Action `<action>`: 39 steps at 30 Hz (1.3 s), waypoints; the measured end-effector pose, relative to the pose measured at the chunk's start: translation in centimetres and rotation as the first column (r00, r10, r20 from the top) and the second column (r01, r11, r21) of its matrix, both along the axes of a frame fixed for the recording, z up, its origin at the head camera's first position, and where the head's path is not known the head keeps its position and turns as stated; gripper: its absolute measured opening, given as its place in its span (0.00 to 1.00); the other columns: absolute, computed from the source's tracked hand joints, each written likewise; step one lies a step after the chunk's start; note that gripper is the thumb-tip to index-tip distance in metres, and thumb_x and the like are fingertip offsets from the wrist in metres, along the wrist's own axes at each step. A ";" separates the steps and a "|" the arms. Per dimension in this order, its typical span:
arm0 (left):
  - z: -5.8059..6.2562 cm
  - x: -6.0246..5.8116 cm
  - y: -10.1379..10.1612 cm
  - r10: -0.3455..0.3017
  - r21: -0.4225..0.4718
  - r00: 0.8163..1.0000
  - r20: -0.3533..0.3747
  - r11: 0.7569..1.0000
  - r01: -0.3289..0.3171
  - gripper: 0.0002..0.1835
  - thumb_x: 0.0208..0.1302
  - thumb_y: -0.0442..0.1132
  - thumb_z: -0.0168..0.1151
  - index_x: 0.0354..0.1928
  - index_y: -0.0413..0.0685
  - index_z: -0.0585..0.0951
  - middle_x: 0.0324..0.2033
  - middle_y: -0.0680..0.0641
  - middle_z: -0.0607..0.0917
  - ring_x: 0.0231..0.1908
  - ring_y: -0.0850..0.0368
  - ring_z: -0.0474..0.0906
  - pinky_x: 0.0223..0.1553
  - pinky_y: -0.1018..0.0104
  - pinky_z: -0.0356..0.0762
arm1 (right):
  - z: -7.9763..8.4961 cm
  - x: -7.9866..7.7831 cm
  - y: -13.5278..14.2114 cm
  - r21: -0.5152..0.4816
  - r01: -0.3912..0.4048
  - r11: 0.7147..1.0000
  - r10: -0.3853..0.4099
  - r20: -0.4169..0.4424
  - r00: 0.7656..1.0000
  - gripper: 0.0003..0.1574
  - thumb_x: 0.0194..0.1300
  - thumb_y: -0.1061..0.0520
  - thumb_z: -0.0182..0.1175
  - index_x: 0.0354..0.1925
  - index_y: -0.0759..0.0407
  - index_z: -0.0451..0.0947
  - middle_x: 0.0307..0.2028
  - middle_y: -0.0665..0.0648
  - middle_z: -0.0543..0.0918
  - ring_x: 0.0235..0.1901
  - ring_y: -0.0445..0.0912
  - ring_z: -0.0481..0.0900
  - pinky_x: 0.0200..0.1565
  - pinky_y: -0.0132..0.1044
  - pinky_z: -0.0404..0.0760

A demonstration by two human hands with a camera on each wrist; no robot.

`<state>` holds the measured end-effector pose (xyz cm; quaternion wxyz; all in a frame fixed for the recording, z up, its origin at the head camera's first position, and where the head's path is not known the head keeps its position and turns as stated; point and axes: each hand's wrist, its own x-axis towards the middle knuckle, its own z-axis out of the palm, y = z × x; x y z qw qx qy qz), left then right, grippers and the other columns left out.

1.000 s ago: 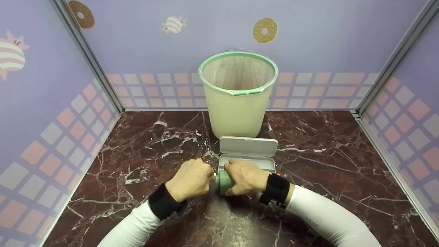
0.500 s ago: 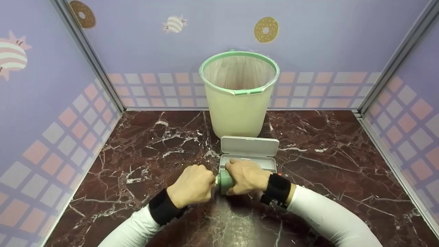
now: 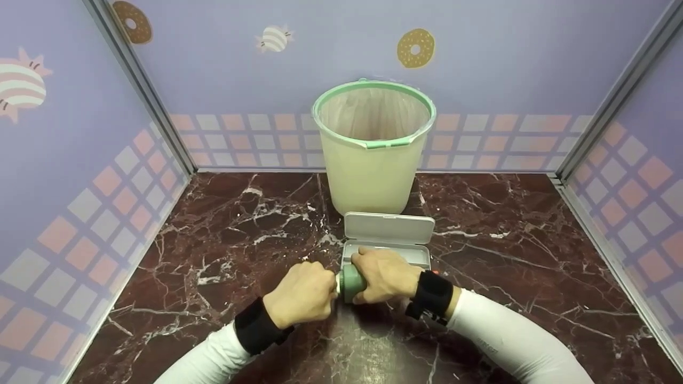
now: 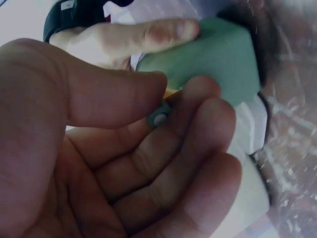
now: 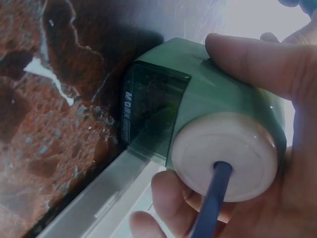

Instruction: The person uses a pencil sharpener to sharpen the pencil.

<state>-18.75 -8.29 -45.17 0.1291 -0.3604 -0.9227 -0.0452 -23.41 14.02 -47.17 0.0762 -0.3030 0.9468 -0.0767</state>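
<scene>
A green crank pencil sharpener lies between my two hands, in front of an open pencil case. My right hand grips its body from the right, thumb on one side and fingers on the other. In the right wrist view, a dark blue-grey pencil is in the hole of the sharpener's pale round front. My left hand pinches the small crank knob with thumb and curled fingers, seen in the left wrist view. Most of the crank arm is hidden behind these fingers.
Behind the pencil case stands a pale bin with a green rim and a clear liner. Patterned panels enclose the dark marbled table at the back and sides. Something small and red shows right of the case.
My left hand has moved slightly down and towards me at the crank. My right hand keeps its grip and the sharpener stays nearly in place.
</scene>
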 end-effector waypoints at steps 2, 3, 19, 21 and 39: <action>-0.3 0.1 0.0 0.004 0.000 0.999 0.037 1.000 -0.004 0.18 0.52 0.41 0.80 0.16 0.51 0.78 0.17 0.45 0.82 0.17 0.46 0.80 0.19 0.48 0.81 | 0.0 0.0 0.0 0.001 -0.004 1.000 0.004 -0.004 1.000 0.36 0.50 0.36 0.84 0.46 0.51 0.78 0.42 0.50 0.81 0.34 0.44 0.78 0.38 0.41 0.84; -0.4 0.1 -0.1 0.003 0.004 0.999 0.048 1.000 -0.004 0.18 0.52 0.41 0.80 0.16 0.51 0.78 0.17 0.44 0.83 0.17 0.46 0.80 0.19 0.48 0.81 | 0.0 0.0 0.1 0.001 -0.006 1.000 0.006 -0.005 1.000 0.36 0.50 0.36 0.84 0.47 0.52 0.78 0.42 0.50 0.81 0.34 0.44 0.78 0.38 0.41 0.84; -3.9 -1.7 -0.1 0.025 0.008 0.972 0.232 1.000 -0.028 0.17 0.54 0.39 0.79 0.16 0.54 0.79 0.17 0.49 0.81 0.18 0.51 0.76 0.21 0.52 0.79 | -0.3 -0.1 0.0 -0.009 -0.006 1.000 0.006 0.016 1.000 0.36 0.51 0.37 0.83 0.49 0.52 0.78 0.44 0.51 0.81 0.34 0.44 0.78 0.39 0.40 0.84; -4.0 -2.1 -0.2 0.025 0.024 0.965 0.260 0.999 -0.032 0.18 0.53 0.39 0.79 0.15 0.57 0.78 0.15 0.52 0.79 0.17 0.54 0.73 0.20 0.54 0.77 | -0.3 -0.1 0.1 -0.013 -0.013 1.000 0.013 0.009 1.000 0.36 0.52 0.37 0.84 0.49 0.52 0.79 0.44 0.51 0.82 0.34 0.43 0.78 0.38 0.39 0.84; -3.9 -4.2 -0.4 -0.028 0.078 0.917 0.398 0.997 -0.004 0.16 0.48 0.33 0.75 0.11 0.55 0.80 0.10 0.62 0.70 0.16 0.61 0.65 0.18 0.64 0.66 | -0.4 -0.5 0.2 -0.029 -0.097 0.995 0.095 -0.045 0.994 0.34 0.49 0.40 0.87 0.45 0.55 0.82 0.43 0.53 0.82 0.33 0.44 0.79 0.35 0.36 0.83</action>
